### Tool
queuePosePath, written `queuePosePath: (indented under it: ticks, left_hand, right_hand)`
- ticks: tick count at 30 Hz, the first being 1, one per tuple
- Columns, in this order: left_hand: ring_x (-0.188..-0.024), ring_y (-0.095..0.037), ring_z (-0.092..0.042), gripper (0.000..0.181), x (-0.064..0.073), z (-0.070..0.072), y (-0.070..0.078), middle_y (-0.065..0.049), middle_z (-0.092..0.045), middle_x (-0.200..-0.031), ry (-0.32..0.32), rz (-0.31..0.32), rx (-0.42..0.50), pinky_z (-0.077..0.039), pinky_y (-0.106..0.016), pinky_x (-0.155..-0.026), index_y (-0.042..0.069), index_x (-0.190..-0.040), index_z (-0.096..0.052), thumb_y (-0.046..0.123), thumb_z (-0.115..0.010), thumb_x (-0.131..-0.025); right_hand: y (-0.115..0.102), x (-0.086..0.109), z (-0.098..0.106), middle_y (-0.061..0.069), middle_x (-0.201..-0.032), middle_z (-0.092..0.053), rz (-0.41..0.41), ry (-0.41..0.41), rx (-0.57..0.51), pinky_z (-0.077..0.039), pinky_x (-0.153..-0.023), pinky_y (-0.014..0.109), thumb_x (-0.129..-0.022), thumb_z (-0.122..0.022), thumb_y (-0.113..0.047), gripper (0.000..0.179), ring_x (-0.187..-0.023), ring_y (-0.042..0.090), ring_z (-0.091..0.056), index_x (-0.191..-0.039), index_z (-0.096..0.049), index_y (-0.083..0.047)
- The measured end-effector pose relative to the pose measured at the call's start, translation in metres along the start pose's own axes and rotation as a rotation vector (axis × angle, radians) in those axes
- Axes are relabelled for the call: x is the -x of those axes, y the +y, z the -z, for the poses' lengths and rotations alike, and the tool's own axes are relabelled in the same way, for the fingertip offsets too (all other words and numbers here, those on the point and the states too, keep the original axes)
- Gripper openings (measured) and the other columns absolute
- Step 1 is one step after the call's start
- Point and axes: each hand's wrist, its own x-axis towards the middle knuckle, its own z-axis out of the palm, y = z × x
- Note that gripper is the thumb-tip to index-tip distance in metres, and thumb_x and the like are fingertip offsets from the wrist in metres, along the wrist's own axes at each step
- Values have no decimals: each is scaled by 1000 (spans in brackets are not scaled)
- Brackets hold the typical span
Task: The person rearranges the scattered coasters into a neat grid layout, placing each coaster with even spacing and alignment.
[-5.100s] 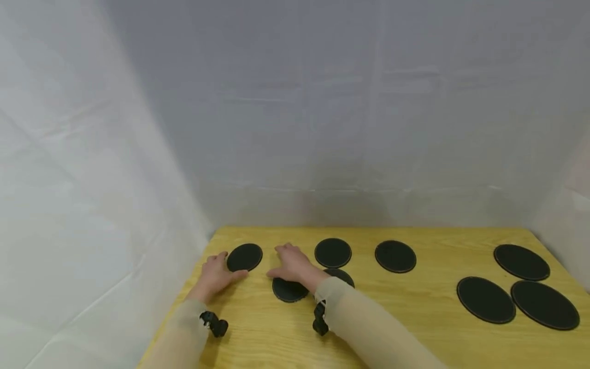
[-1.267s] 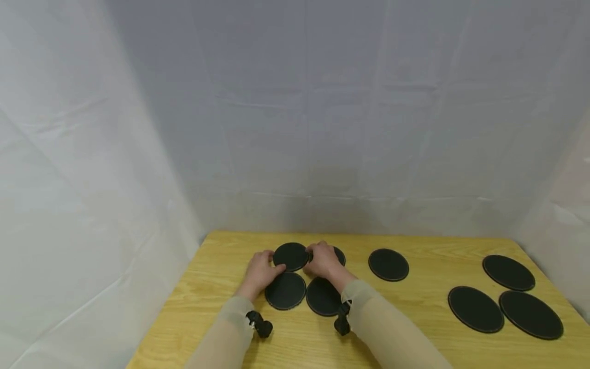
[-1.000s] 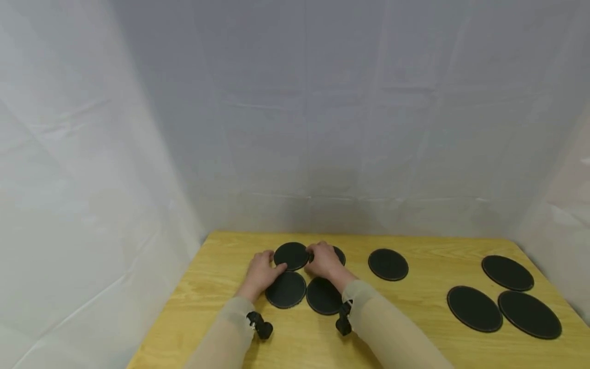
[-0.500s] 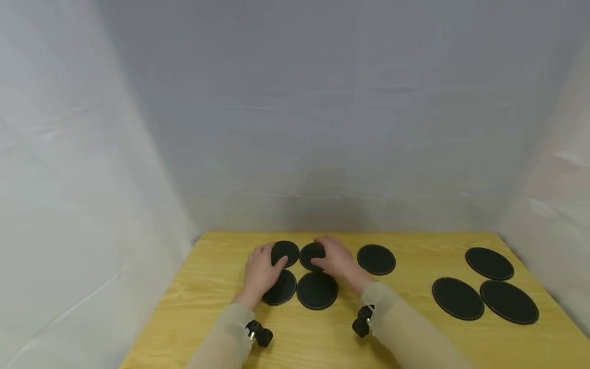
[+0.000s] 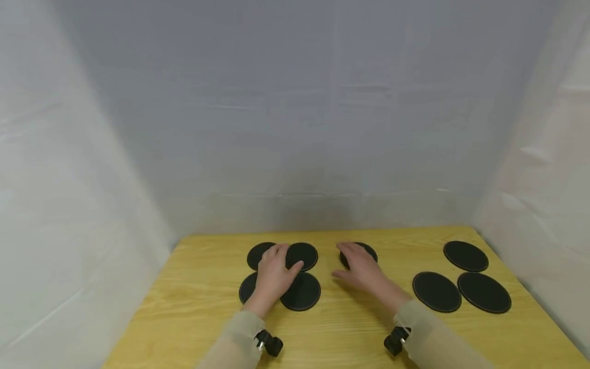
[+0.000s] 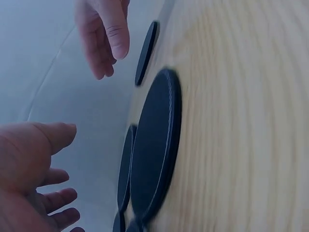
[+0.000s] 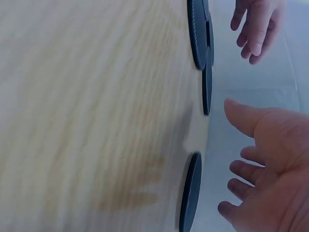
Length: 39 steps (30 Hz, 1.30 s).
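Hovering above a yellow wood-grain tabletop (image 5: pixel 341 333): two bare hands, both without a load.

Left hand (image 5: pixel 275 277): thumb spread well away from the fingers, grip wide, holding nothing. Located over a cluster of four flat, round, black discs with stitched edges, partly hiding them in the head view: rear-left disc (image 5: pixel 257 254), rear-right disc (image 5: pixel 305 255), front-left disc (image 5: pixel 247 287), front-right disc (image 5: pixel 301 292). The cluster lies flat and close-set; whether the two left-hand pieces touch their neighbours is hidden by the hand.

Right hand (image 5: pixel 364 267): thumb and fingers apart, grip wide, holding nothing; raised off the surface in the right wrist view. Located at a single disc (image 5: pixel 367 249) of the same black round type, flat near the table's far edge, well apart from the cluster.

Further stock, right end of table: three matching pieces, flat and close together: rear disc (image 5: pixel 465 255), near-left disc (image 5: pixel 437 291), near-right disc (image 5: pixel 484 292).

Accessories: beige sleeves (image 5: pixel 230 346) on both arms; a small black device (image 5: pixel 270 344) at each wrist.

Surround: creased, pale sheeting (image 5: pixel 295 113).
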Motion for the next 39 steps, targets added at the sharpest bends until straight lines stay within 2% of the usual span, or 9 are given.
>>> queuePosePath:
  ticks: [10, 18, 20, 24, 28, 33, 39]
  left_hand:
    - [-144, -50, -48, 66, 10, -26, 34, -26, -55, -152, -90, -72, 18, -41, -66, -116, -2, -155, -58, 33, -81, -104]
    - [-142, -47, -49, 68, 11, -45, 54, -24, -57, -151, -139, -68, 43, -41, -67, -116, -2, -155, -59, 33, -84, -102]
    - [-141, -46, -50, 70, 10, -50, 58, -23, -57, -150, -153, -68, 48, -42, -63, -116, -2, -155, -58, 34, -84, -101]
    - [-139, -42, -51, 72, 6, -60, 63, -22, -57, -150, -182, -66, 46, -46, -57, -115, -2, -156, -58, 36, -84, -101]
    - [-139, -41, -51, 72, 2, -72, 67, -22, -58, -147, -208, -52, 43, -48, -55, -114, -2, -155, -58, 38, -84, -101]
    - [-130, -39, -56, 71, -3, -84, 71, -21, -62, -138, -209, -34, 10, -50, -52, -110, -3, -151, -61, 40, -84, -100]
    - [-129, -39, -54, 73, -7, -90, 76, -23, -60, -140, -248, 19, -1, -48, -52, -110, -4, -153, -59, 41, -83, -101]
  right_hand:
    - [24, 42, 19, 34, -165, -44, -74, -22, 26, -40, -119, 66, -100, -86, -34, 88, -152, 54, -41, -164, -43, 9]
    - [41, 61, 24, 39, -160, -45, -19, 0, 37, -43, -113, 70, -100, -84, -40, 92, -146, 59, -45, -161, -42, 14]
    - [49, 63, 21, 40, -158, -45, -2, 10, 44, -43, -111, 71, -102, -81, -45, 93, -144, 60, -45, -161, -41, 14]
    - [51, 64, 24, 40, -159, -44, -15, -6, 36, -42, -112, 72, -102, -81, -45, 94, -145, 61, -44, -162, -40, 14]
    - [45, 61, 29, 41, -159, -45, -89, -51, 15, -40, -115, 71, -100, -84, -42, 92, -146, 61, -44, -160, -43, 15]
    - [47, 56, 28, 40, -155, -50, -166, -96, 42, -45, -112, 68, -99, -84, -45, 92, -142, 59, -49, -157, -47, 15]
    - [55, 51, 25, 39, -151, -52, -195, -97, 57, -46, -111, 67, -97, -86, -42, 90, -139, 59, -51, -155, -49, 16]
